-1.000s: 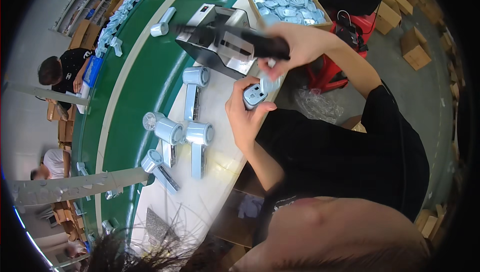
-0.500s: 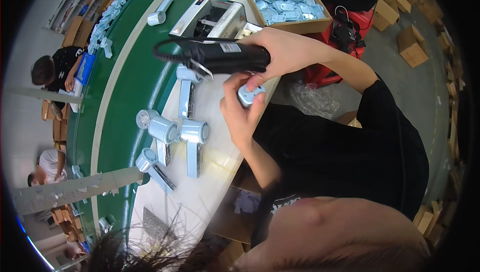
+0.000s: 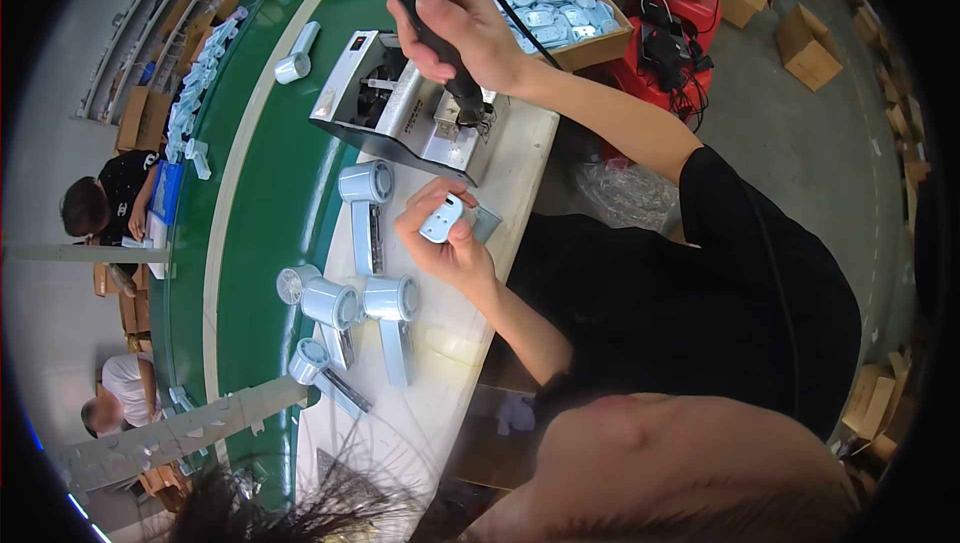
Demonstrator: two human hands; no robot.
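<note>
My right hand is closed around a black electric screwdriver. Its tip points down at the front of a silver-and-black screw feeder; whether it touches a screw is too small to tell. Lower down, my left hand grips a light-blue plastic housing, its end with small holes facing up. My palm and fingers hide part of this piece. On the white table beside that hand lie several light-blue handheld fans, the closest being a fan with a round head.
A cardboard box of light-blue plastic parts stands beyond the feeder. The green conveyor runs along the table and carries another fan. A grey beam crosses the lower left. A red stool holds black cables. Other people sit across the conveyor.
My right hand has moved away from my left, bringing the screwdriver from nearly level to tip-down over the feeder. My left hand still holds the housing, now tilted differently. The whole view has shifted.
</note>
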